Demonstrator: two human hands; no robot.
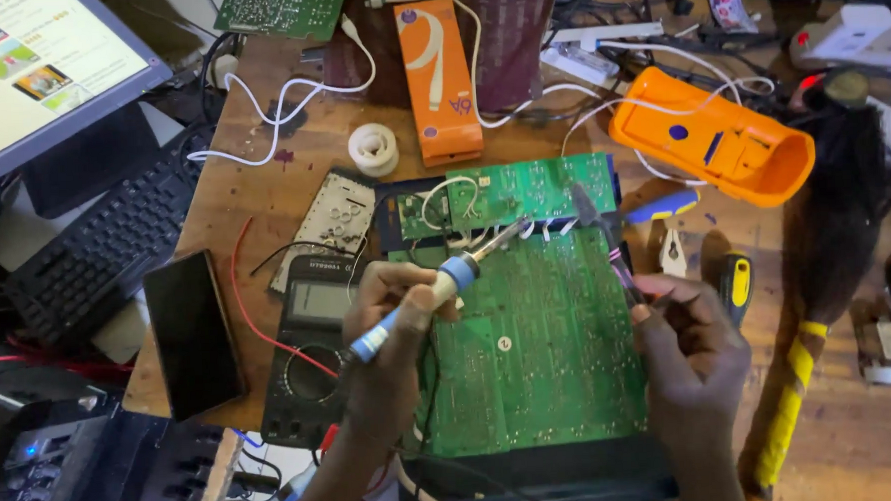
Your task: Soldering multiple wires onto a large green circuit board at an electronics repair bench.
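Head view: an orange plastic case (713,136) lies open and hollow on the wooden desk (252,184). Left hand (394,323) is closed around a blue-handled soldering iron (437,286), tip angled up-right over the green circuit board (530,347). Right hand (685,340) pinches thin pliers (605,238), wrist resting on the board's right edge.

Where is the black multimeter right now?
The black multimeter lies left of the large green circuit board, beside a dark phone, partly under the left hand.
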